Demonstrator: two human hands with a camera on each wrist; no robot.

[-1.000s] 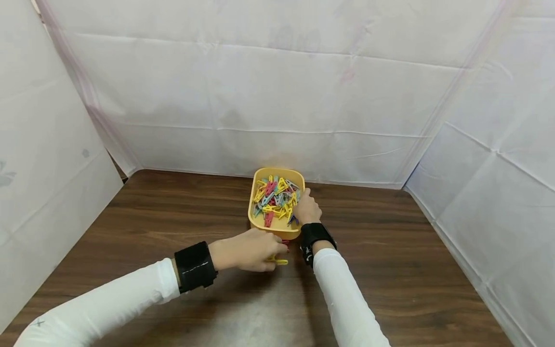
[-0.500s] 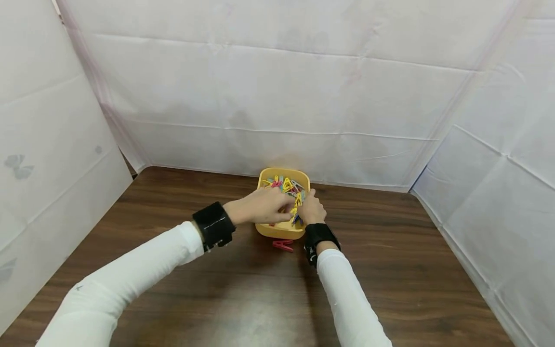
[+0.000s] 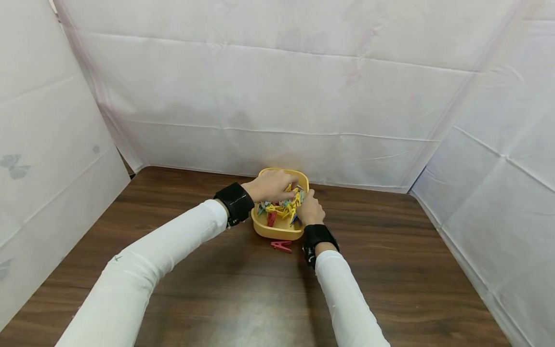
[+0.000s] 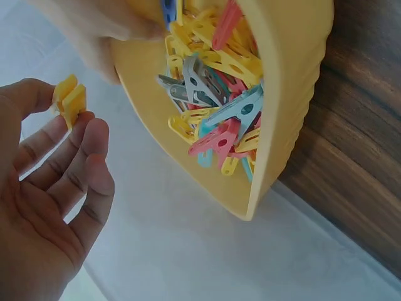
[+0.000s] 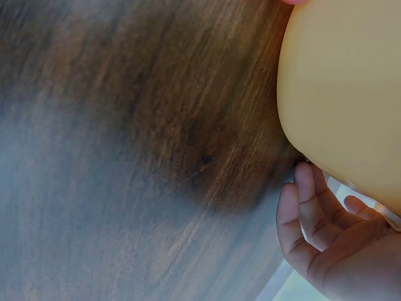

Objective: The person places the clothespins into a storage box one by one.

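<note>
A yellow plastic tub (image 3: 277, 232) full of coloured clothespins (image 3: 282, 208) stands on a dark wooden table (image 3: 390, 270). My left hand (image 3: 273, 185) hovers over the tub's far half. In the left wrist view it (image 4: 59, 119) pinches a yellow clothespin (image 4: 69, 100) between thumb and fingertip, with the other fingers loosely extended, beside the tub (image 4: 294, 94) and its pile (image 4: 219, 113). My right hand (image 3: 310, 209) grips the tub's right rim. Its fingers (image 5: 307, 213) curl against the tub's outer wall (image 5: 351, 94).
One red clothespin (image 3: 282, 246) lies on the table just in front of the tub. White sheeting (image 3: 277, 96) closes in the table at the back and on both sides. Bare wood extends to the left, right and front of the tub.
My left hand lifted a yellow clothespin from the table in front of the tub and carried it up over the tub's far half. The right hand stayed on the rim.
</note>
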